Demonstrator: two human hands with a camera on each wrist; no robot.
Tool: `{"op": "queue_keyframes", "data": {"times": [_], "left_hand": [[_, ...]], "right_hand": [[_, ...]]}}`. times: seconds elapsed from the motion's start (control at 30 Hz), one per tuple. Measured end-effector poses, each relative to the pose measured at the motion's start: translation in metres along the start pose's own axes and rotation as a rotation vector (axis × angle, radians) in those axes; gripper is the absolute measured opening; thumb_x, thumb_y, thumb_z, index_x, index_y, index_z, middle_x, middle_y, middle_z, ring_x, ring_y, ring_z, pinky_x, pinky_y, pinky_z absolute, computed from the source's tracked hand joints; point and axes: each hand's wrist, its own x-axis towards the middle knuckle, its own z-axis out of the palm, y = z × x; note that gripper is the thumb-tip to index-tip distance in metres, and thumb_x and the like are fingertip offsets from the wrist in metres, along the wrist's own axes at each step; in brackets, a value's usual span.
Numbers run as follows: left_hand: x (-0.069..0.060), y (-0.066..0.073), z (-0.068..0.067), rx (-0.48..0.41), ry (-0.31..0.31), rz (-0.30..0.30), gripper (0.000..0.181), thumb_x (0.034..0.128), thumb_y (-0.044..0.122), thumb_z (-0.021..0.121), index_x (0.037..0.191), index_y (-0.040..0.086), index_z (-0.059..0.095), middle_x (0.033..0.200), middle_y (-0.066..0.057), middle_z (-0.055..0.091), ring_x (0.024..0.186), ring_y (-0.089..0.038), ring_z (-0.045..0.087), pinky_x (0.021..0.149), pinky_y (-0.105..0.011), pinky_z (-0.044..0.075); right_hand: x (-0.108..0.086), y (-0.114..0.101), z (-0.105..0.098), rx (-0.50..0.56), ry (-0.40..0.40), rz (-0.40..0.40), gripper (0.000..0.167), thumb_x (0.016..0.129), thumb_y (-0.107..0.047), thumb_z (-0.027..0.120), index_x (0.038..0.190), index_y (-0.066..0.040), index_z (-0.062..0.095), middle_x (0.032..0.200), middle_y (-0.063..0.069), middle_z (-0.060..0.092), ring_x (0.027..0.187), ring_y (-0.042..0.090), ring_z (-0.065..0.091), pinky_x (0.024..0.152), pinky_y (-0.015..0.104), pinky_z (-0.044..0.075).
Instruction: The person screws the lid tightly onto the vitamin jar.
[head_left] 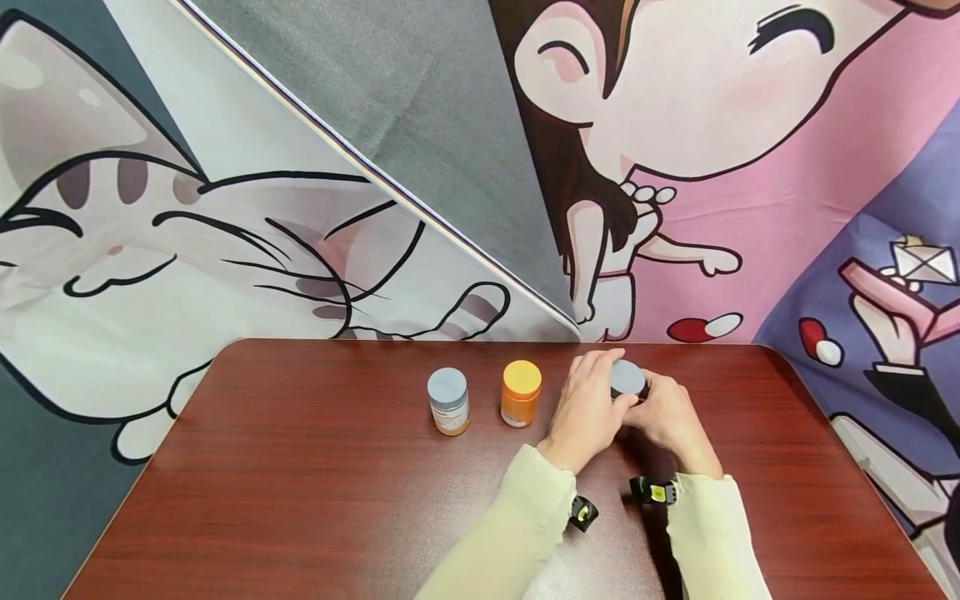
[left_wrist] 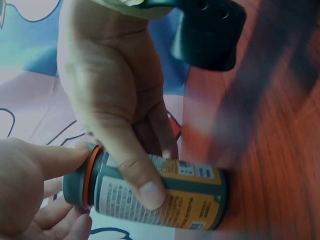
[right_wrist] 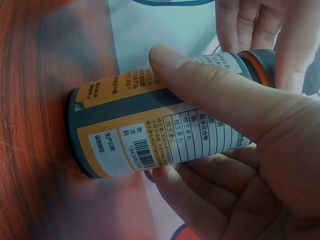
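Observation:
A dark green supplement bottle (right_wrist: 122, 112) with yellow and white printed labels stands between both hands, its grey cap (head_left: 627, 377) facing up in the head view. My right hand (head_left: 672, 417) grips the bottle's body, with the thumb across the label in the right wrist view. At the cap, the fingers and thumb of my left hand (head_left: 587, 407) pinch the rim. An orange ring (left_wrist: 91, 172) shows just below the cap. The bottle's base is close to the wood surface; whether it touches, I cannot tell.
Left of the hands stands an orange bottle (head_left: 521, 393) with a yellow-orange cap. Farther left is a grey-capped jar (head_left: 448, 402) with a white label. Both are upright on the reddish-brown table (head_left: 300, 467). Behind its far edge hangs a cartoon-printed backdrop (head_left: 420, 133).

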Motion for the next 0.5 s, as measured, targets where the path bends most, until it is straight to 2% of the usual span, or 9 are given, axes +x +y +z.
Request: {"op": "queue_keyframes", "data": {"times": [0.13, 0.23, 0.33, 0.5], "left_hand": [[0.0024, -0.0013, -0.0045, -0.009, -0.054, 0.02, 0.056, 0.0882, 0.022, 0.079, 0.138, 0.01, 0.057, 0.133, -0.002, 0.06, 0.122, -0.016, 0.054, 0.103, -0.023, 0.042], [0.0028, -0.0013, -0.0059, -0.017, -0.072, 0.017, 0.056, 0.0889, 0.022, 0.078, 0.139, 0.01, 0.056, 0.134, -0.002, 0.06, 0.122, -0.016, 0.054, 0.103, -0.024, 0.042], [0.0012, -0.0016, -0.0054, -0.037, -0.056, 0.012, 0.059, 0.0877, 0.023, 0.079, 0.14, 0.01, 0.056, 0.136, -0.003, 0.059, 0.124, -0.017, 0.053, 0.105, -0.024, 0.041], [-0.0014, -0.0004, -0.002, -0.07, 0.022, -0.021, 0.064, 0.0832, 0.029, 0.083, 0.139, 0.01, 0.057, 0.138, -0.004, 0.055, 0.124, -0.018, 0.051, 0.103, -0.024, 0.042]], "right_hand": [[0.0004, 0.0004, -0.0007, -0.002, -0.001, -0.003, 0.042, 0.068, -0.015, 0.084, 0.104, 0.003, 0.07, 0.09, 0.014, 0.072, 0.082, 0.031, 0.063, 0.074, 0.044, 0.051], [0.0008, 0.0015, -0.0004, -0.005, -0.001, -0.006, 0.04, 0.069, -0.015, 0.083, 0.103, 0.002, 0.07, 0.089, 0.013, 0.072, 0.082, 0.031, 0.063, 0.075, 0.045, 0.051], [0.0006, 0.0022, 0.0002, -0.01, 0.002, -0.008, 0.038, 0.071, -0.015, 0.082, 0.102, 0.001, 0.07, 0.089, 0.012, 0.072, 0.083, 0.031, 0.064, 0.076, 0.045, 0.052], [0.0004, 0.0014, 0.0002, -0.019, -0.001, -0.01, 0.041, 0.074, -0.015, 0.081, 0.11, 0.002, 0.07, 0.096, 0.017, 0.073, 0.088, 0.036, 0.066, 0.079, 0.051, 0.053]]}}
